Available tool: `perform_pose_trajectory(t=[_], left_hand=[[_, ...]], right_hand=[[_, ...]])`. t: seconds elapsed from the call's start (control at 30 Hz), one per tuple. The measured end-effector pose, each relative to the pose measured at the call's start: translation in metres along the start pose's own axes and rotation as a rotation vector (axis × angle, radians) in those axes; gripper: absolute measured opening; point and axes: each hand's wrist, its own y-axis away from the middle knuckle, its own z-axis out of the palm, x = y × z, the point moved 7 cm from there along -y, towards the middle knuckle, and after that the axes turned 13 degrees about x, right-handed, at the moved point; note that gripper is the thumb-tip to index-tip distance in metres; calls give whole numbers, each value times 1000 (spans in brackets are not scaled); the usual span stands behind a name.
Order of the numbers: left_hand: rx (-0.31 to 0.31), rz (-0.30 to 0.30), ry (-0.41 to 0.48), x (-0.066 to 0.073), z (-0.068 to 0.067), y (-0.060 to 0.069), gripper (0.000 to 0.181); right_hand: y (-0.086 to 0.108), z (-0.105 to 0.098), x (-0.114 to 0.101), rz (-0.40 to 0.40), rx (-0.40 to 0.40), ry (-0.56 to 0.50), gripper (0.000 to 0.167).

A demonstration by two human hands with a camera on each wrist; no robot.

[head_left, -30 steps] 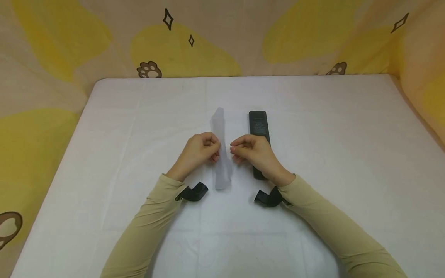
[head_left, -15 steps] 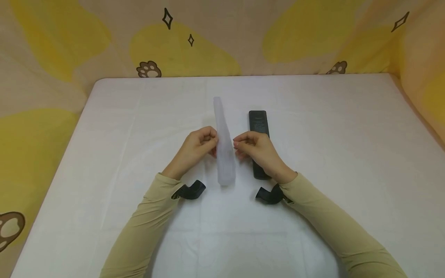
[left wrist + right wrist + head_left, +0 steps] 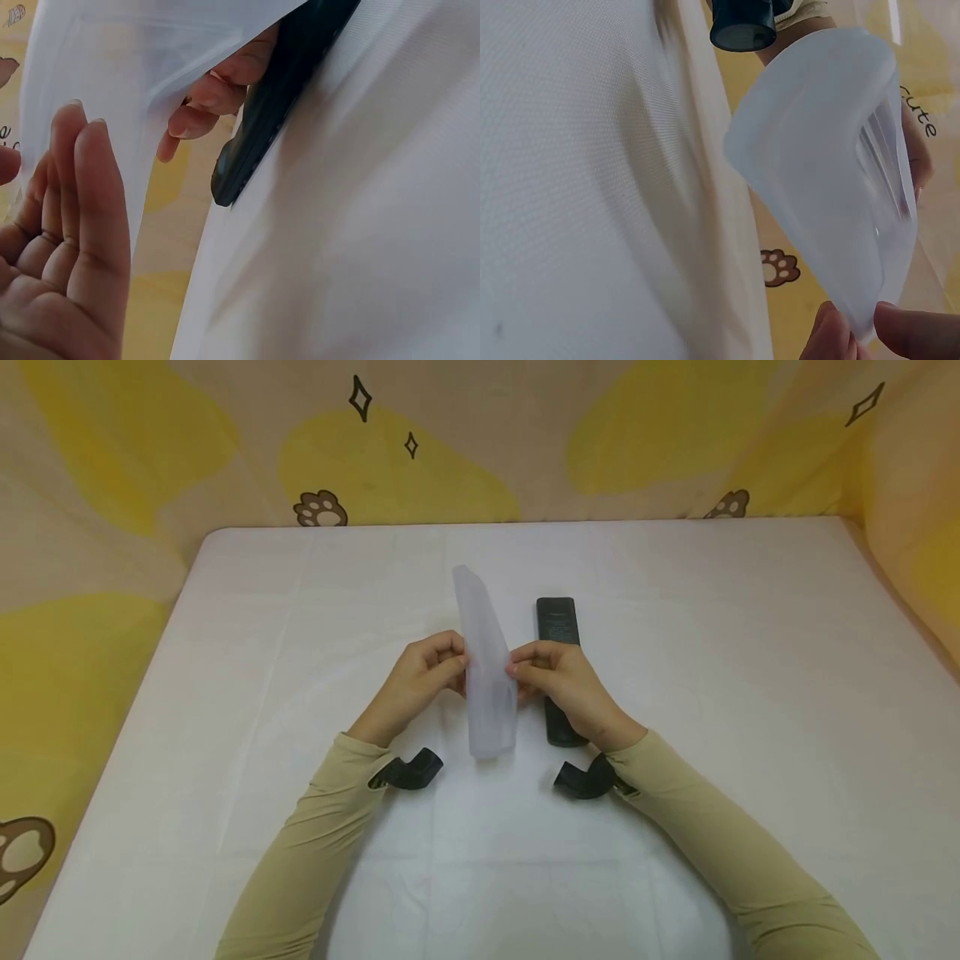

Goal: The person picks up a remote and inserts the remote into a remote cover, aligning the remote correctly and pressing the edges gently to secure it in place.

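A frosted translucent sleeve (image 3: 489,702), long and soft, is held upright off the table between both hands. My left hand (image 3: 422,681) pinches its left edge between thumb and fingers. At the right edge, my right hand (image 3: 573,689) grips it with thumb and forefinger. The right wrist view shows the sleeve (image 3: 802,135) bulging slightly, with a gap along its side and the right thumb (image 3: 919,330) on its lower corner. Beneath the right hand lies a black remote control (image 3: 557,620), back up with small print; that hand hides its middle. The remote (image 3: 277,105) is not touched by the fingers visibly.
A white cloth covers the table (image 3: 712,693). Behind it hangs a yellow and beige curtain (image 3: 465,443) with paw prints. Black wrist cameras, left (image 3: 416,770) and right (image 3: 581,781), stick out below the sleeves' cuffs.
The translucent sleeve has been raised and turned, so more of its width shows. My right hand, earlier apart from it, now pinches its right edge. The remote has stayed put.
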Motion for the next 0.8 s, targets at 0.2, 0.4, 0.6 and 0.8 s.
perform_pose_trajectory(t=[0.2,0.4,0.6,0.8], left_hand=[[44,-130,-82,-12,-1,-2,19],[94,-204,-185,-24,-2,-2,34],[115,-195,-223,-27,-3,-2,31],[108,-187,-179,-25,-2,-3,30]], right_hand=[[0,0,0,-8,11,-6,22],[2,1,-2,-22,15,-7,21],[2,1,-2,-32,16,3,22],[1,1,-2,-42,14,5,23]])
